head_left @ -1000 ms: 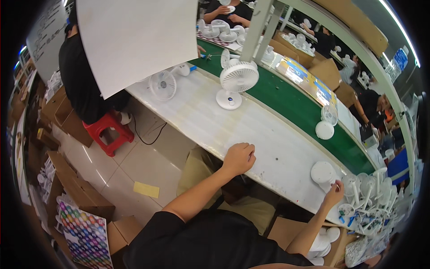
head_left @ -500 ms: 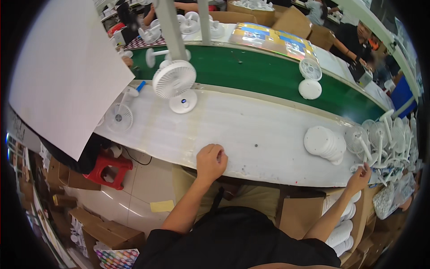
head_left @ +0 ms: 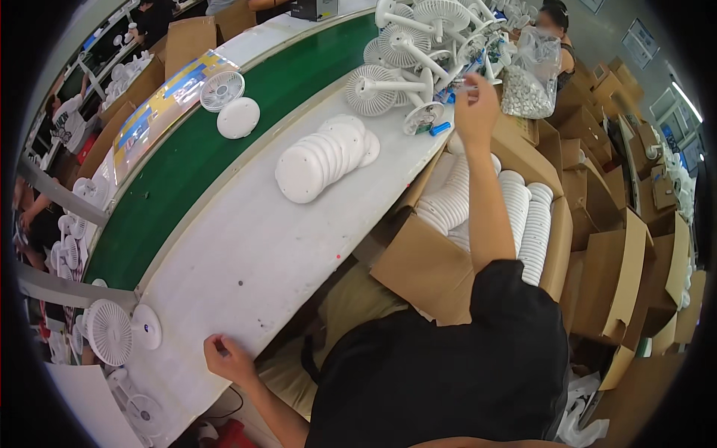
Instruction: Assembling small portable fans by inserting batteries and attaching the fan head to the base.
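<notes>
At the far right of the bench my right hand (head_left: 476, 108) reaches into a heap of white desk fans (head_left: 407, 48). Its fingers are bent together beside the fans' exposed wiring, and what is between them cannot be made out. A blue cylindrical battery (head_left: 440, 128) and an open round fan base (head_left: 423, 118) lie just left of it. My left hand (head_left: 228, 358) rests at the bench's near edge, fingers curled, nothing seen in it. Between the hands, white round base covers (head_left: 302, 173) lie in a leaning, overlapping row.
A green conveyor belt (head_left: 175, 183) runs behind the white bench (head_left: 216, 254), carrying a fan head (head_left: 222, 91) and a round cover (head_left: 238, 118). An assembled fan (head_left: 110, 332) stands at the left. Below my right arm, a carton (head_left: 556, 224) holds stacked white discs (head_left: 513, 205).
My view has swung right, bringing the fan heap and carton nearer the middle. My right hand stays at the heap; my left hand remains curled by the bench edge.
</notes>
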A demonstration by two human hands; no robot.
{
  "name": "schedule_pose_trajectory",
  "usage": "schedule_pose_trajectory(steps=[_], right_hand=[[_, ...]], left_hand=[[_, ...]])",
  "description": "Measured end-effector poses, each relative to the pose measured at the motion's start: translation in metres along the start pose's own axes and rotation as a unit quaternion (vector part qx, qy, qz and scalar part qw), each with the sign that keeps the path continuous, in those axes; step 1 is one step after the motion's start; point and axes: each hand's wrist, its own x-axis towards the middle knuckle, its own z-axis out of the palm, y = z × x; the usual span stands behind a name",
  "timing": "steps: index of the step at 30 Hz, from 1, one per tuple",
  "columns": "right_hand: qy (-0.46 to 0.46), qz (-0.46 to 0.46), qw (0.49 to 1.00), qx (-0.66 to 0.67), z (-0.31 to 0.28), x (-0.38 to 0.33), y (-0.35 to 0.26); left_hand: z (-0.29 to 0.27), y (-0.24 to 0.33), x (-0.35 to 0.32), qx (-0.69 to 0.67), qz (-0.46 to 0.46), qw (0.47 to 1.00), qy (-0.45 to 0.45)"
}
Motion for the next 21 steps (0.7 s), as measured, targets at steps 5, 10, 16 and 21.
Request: schedule_pose_trajectory(steps=[5,10,16,21], right_hand=[[-0.135,-0.085,0.984,-0.082,-0.005,0.012,0.01],[-0.233,-0.17,0.951,-0.109,0.004,-0.011,-0.002],[-0.194,-0.063,0.956,-0.209,0.028,-0.006,-0.001],[-0.233,-0.042,0.946,-0.222,0.04,0.014,0.012]], left_hand=[[-0.007,-0.007,-0.003,-0.012,0.016,1.0,0.003],[-0.018,-0.012,-0.007,-0.016,0.008,1.0,0.014],[-0.03,-0.013,-0.015,-0.013,0.012,1.0,0.007],[-0.022,-0.016,-0.019,-0.018,0.02,0.999,0.021]])
